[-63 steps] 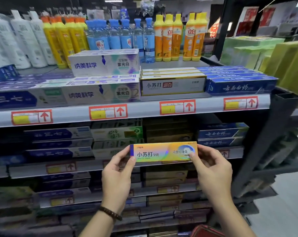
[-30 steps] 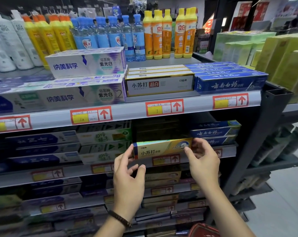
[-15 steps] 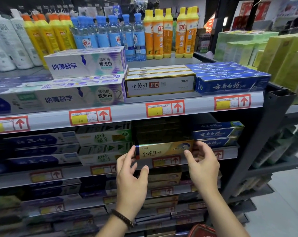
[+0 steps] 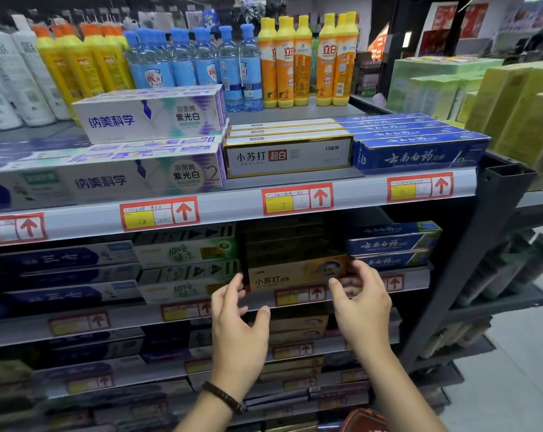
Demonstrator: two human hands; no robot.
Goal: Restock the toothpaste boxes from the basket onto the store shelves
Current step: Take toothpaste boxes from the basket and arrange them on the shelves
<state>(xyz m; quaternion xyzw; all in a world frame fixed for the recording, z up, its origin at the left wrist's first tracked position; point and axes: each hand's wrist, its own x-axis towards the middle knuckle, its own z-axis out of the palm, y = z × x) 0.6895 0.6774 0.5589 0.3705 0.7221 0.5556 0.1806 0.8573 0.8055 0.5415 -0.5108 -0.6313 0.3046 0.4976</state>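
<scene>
1. The yellow toothpaste box (image 4: 295,277) lies at the front of the second shelf (image 4: 415,280), between two hands
2. Left hand (image 4: 237,325): fingers spread, just short of the box's left end
3. Right hand (image 4: 362,302): fingers curled at its right end; whether they pinch it I cannot tell
4. Count: one yellow box, two blue boxes (image 4: 388,244) stacked just beside it

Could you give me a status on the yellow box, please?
Left hand open; right hand blurred, grip unclear. Yellow box on shelf, a hand at each end. Nothing blocking.
</scene>
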